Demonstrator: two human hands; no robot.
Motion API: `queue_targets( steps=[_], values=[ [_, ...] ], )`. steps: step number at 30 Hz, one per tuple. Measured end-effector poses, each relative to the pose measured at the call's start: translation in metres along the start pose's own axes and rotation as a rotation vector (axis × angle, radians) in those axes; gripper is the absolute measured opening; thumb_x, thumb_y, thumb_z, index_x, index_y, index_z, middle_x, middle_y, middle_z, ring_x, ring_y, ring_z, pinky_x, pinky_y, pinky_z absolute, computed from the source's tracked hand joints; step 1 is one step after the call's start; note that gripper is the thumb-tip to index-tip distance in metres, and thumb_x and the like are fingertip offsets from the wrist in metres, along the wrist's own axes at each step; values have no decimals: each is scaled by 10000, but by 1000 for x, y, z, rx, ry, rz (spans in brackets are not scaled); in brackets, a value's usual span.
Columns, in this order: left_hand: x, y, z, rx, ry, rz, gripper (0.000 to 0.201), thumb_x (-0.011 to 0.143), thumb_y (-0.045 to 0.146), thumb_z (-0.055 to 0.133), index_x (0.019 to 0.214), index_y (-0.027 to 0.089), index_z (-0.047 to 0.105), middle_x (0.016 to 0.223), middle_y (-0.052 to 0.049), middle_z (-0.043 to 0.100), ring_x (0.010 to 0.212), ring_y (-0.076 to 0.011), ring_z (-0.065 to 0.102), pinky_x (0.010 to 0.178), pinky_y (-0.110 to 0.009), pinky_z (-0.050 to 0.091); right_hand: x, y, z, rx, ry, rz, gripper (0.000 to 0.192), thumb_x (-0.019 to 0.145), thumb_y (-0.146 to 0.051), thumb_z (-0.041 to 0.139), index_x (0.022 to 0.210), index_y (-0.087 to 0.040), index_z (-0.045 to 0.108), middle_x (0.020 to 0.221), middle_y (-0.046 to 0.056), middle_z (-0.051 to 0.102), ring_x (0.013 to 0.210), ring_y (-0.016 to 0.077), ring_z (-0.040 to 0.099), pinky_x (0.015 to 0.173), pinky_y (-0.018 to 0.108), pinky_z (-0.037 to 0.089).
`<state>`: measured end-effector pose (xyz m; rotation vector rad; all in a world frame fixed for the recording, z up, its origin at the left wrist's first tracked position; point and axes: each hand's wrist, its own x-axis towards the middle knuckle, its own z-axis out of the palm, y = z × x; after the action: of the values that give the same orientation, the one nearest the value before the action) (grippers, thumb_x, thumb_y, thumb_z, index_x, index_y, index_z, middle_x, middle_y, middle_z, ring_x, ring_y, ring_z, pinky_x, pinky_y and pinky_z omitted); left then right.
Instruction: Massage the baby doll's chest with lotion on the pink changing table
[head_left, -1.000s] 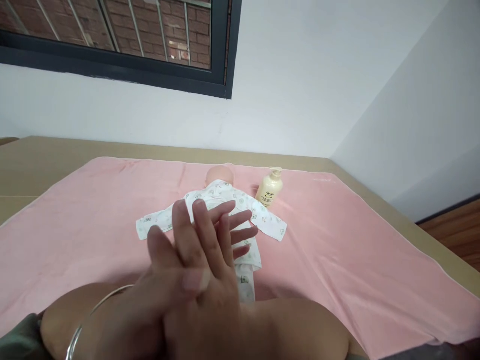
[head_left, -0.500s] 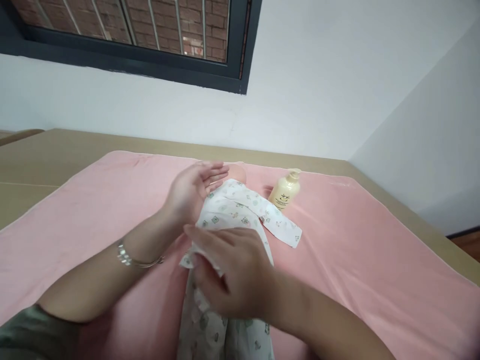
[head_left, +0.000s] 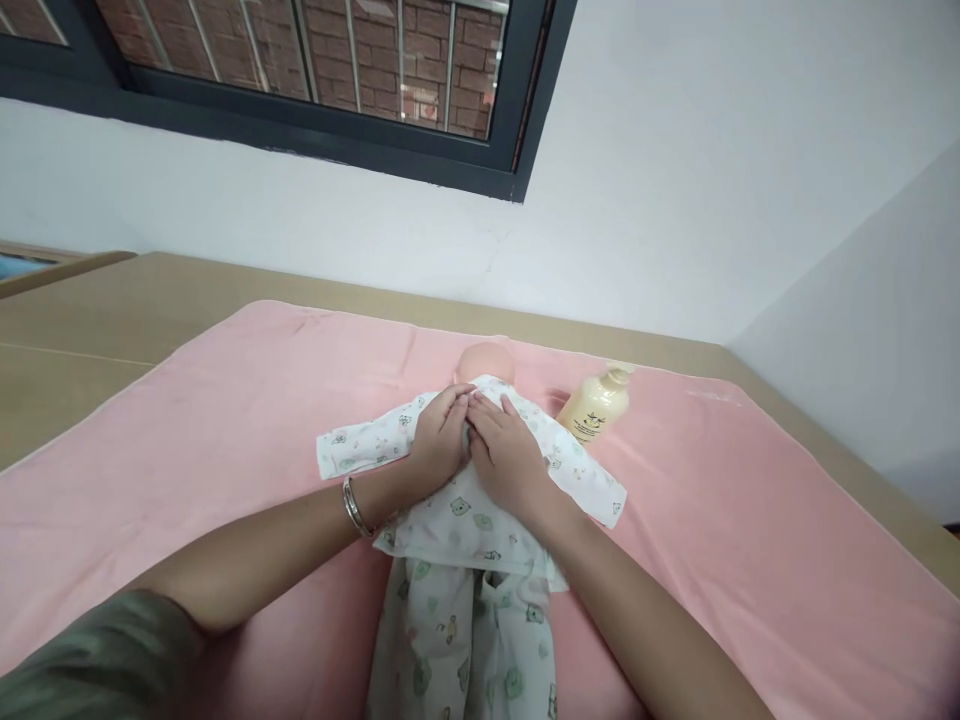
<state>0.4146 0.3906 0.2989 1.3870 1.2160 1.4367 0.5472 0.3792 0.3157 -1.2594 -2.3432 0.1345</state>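
A baby doll [head_left: 486, 362] lies stretched out, its head toward the wall. It wears a white patterned top [head_left: 465, 520] and matching trousers [head_left: 514, 650], with both sleeves spread sideways. My left hand [head_left: 441, 440] rests on the upper part of the top, fingers extended. Beside it, my right hand [head_left: 508, 455] lies on the same area with straight fingers, and the fingertips of the two hands meet near the doll's neck. Neither hand grips anything. Part of the doll's torso is hidden beneath them. Whether the doll lies face up or face down I cannot tell.
A pale yellow pump bottle [head_left: 598, 403] leans just beyond the doll's right-hand sleeve. Under everything is a pink cloth [head_left: 750, 500] on a wooden table [head_left: 202, 280]. A white wall [head_left: 637, 200] and a dark-framed window [head_left: 315, 125] are behind.
My hands were raised above the doll, the left one with its palm turned inward. Both have come down onto the top, side by side. The left sleeve now shows.
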Motion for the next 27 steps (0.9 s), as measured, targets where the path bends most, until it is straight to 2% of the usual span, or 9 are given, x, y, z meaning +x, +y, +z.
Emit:
queue_targets(
  steps=[3,6,8,11,14,18,21,23,27],
  values=[
    [1,-6,0,64,8,78,357,978,373,427,1148,190,681,1240,-110,723,1222,-266,626,1135,-405,435,4,8,-7,-61,-117,134,523,1081,-283,315,1556,-105,443,1624,123,399,1562,241,269,1291,476,207],
    [2,-16,1,129,31,152,407,986,381,390,1191,169,670,1272,-129,713,1228,-281,627,1127,-464,450,1,3,-9,-172,-130,366,651,1089,-407,342,1581,19,346,1626,232,344,1546,314,299,1260,485,277],
    [3,-23,1,155,50,187,417,996,381,374,1203,167,666,1271,-132,714,1226,-281,629,1128,-482,453,-5,-7,-7,-252,-111,407,649,1086,-386,345,1564,52,360,1599,268,373,1525,339,339,1260,492,273],
    [3,-28,2,150,75,228,422,1011,387,359,1201,163,663,1258,-137,718,1216,-274,640,1121,-474,465,-14,-19,-4,-264,-121,206,573,1061,-262,343,1567,2,399,1618,214,369,1552,306,290,1293,478,211],
    [3,-29,1,139,68,254,422,1019,397,361,1208,164,658,1251,-134,721,1208,-269,647,1107,-461,479,-10,-13,-5,-157,-197,20,561,1043,-223,357,1585,-86,408,1648,120,348,1576,250,231,1315,467,158],
    [2,-28,2,171,84,246,425,1005,397,371,1210,161,658,1257,-139,717,1210,-282,642,1101,-479,477,4,7,-9,-86,-181,229,661,1062,-397,419,1608,-37,328,1665,154,297,1575,273,228,1304,475,193],
    [2,-30,2,201,109,225,421,992,396,380,1204,163,660,1269,-140,712,1230,-294,630,1116,-501,458,1,1,-6,-137,-135,371,718,1063,-445,423,1598,22,312,1651,219,295,1565,322,245,1284,489,245],
    [2,-31,2,207,104,237,418,989,393,382,1200,160,658,1262,-143,713,1226,-295,631,1118,-505,454,-8,-14,-2,-215,-112,332,654,1062,-350,403,1578,48,340,1641,250,294,1565,351,232,1285,514,225],
    [3,-31,1,211,89,252,404,987,380,379,1201,167,648,1240,-134,717,1202,-281,644,1101,-486,477,-19,-31,0,-220,-173,41,596,1022,-205,395,1588,-21,371,1645,181,326,1578,307,207,1309,510,150]
  ],
)
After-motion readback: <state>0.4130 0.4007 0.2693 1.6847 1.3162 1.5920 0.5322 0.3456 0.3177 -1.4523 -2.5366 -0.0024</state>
